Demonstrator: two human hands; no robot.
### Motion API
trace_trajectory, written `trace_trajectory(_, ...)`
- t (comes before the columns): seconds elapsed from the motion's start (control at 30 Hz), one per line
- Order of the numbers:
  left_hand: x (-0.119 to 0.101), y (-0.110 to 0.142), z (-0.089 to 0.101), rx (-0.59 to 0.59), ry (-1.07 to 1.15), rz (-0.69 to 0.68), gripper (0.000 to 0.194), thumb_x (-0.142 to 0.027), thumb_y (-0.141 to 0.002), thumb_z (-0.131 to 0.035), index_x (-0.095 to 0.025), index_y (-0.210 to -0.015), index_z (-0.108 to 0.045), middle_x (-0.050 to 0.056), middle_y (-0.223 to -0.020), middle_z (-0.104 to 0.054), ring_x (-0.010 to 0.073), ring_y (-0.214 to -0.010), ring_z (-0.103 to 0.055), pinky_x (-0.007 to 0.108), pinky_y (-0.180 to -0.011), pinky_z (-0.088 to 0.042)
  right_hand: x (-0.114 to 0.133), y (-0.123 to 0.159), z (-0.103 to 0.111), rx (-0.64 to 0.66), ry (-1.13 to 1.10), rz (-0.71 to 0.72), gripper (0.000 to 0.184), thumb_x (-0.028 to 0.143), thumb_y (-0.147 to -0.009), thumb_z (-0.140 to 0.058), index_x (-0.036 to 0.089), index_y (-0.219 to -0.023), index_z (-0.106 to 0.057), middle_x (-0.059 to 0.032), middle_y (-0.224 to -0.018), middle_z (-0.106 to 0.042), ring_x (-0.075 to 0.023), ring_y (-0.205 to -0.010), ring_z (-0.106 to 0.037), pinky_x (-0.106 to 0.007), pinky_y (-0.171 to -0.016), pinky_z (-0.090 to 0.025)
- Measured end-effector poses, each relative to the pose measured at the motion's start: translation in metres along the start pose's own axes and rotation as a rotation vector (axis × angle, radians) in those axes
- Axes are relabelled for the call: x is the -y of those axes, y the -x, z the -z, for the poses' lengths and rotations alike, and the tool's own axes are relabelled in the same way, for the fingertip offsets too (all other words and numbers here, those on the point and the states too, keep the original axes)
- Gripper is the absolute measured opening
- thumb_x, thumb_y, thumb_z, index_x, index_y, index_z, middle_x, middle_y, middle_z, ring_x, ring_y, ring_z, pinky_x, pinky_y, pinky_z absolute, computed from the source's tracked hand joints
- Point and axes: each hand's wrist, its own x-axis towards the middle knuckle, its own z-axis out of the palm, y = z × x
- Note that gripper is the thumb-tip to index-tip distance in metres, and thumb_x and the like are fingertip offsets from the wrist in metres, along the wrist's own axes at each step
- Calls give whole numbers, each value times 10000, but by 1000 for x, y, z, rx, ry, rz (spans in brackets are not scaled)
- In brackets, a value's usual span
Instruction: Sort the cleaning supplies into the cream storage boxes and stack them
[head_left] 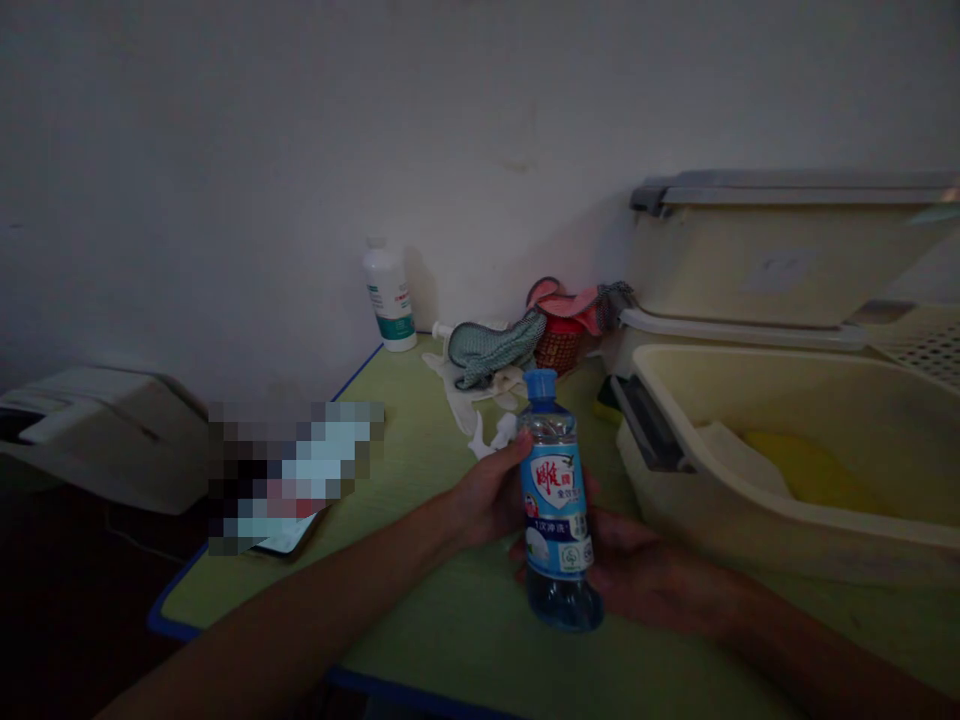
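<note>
A clear bottle with a blue cap and a blue-and-white label stands upright above the green table. My left hand wraps round its left side, thumb near the shoulder of the bottle. My right hand cups it from behind and below on the right, fingers closed round the lower part. Blue liquid shows at the bottle's base. Both forearms reach in from the bottom of the view.
A cream plastic basin with a yellow item inside sits right of the bottle, under a cream box with a raised lid. At the back stand a white bottle, a grey-green cloth, white gloves and a red basket. A grey device lies left.
</note>
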Motion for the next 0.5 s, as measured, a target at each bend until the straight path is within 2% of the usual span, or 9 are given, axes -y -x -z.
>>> trace_trajectory(0.13,0,0,0,-23,8,-10,551,-654,-694,-549,-129,-849,-607,69,-747,-647,167,-656,-587,269,-617,-409,-6,-2,3,-7,20,32,444,317,-633,-765,203,-1031,-605,-57,-1000,-637,-191,-990,-572,-370,-910,-383)
trace_trajectory(0.23,1,-1,1,-4,41,-8,549,-641,-652,-603,-131,-855,-613,66,-738,-655,174,-672,-596,287,-659,-419,-5,-3,2,8,36,53,479,340,-626,-770,204,-1047,-586,-43,-987,-625,-162,-932,-573,-346,-888,-394)
trace_trajectory(0.5,-1,-2,-1,-2,101,32,520,-590,-765,-523,-108,-926,-631,84,-780,-679,191,-760,-633,325,-791,-423,2,0,-8,-33,134,78,541,411,-546,-801,208,-990,-569,-27,-945,-592,-169,-863,-543,-330,-834,-409)
